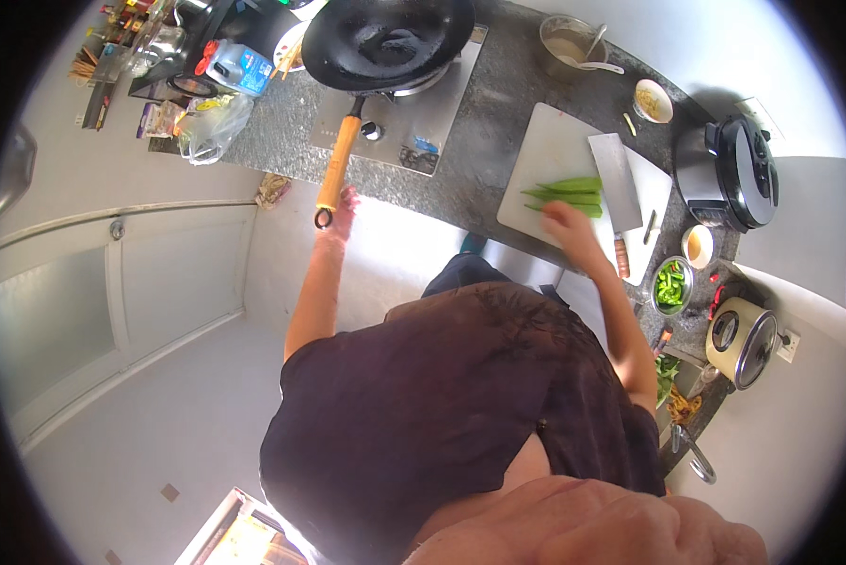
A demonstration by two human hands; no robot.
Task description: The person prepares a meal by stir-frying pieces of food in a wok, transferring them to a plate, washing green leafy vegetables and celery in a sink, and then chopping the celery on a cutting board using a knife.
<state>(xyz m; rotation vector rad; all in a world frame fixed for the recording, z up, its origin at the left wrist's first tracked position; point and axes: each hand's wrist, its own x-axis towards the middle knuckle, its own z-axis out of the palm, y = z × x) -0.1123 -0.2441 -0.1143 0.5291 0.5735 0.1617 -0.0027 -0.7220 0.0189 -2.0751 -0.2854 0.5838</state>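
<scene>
My left hand (343, 208) is by the end of the wooden handle of a black wok (391, 42), partly hidden behind it; whether its fingers grip the handle is unclear. The wok rests on a gas hob (423, 123). My right hand (565, 227) touches or hovers just over the near end of several green okra-like pods (571, 194) on a white cutting board (536, 152); a grip cannot be made out. To the right of the pods a cleaver (617, 180) lies across the board, its wooden handle towards me.
Right of the board stand a pressure cooker (726, 173), a bowl of cut green peppers (670, 286) and a rice cooker (740, 342). A metal pot (571, 46) and a small bowl (652, 101) are behind it. Left of the hob are a blue-labelled jug (235, 67) and a plastic bag (214, 131).
</scene>
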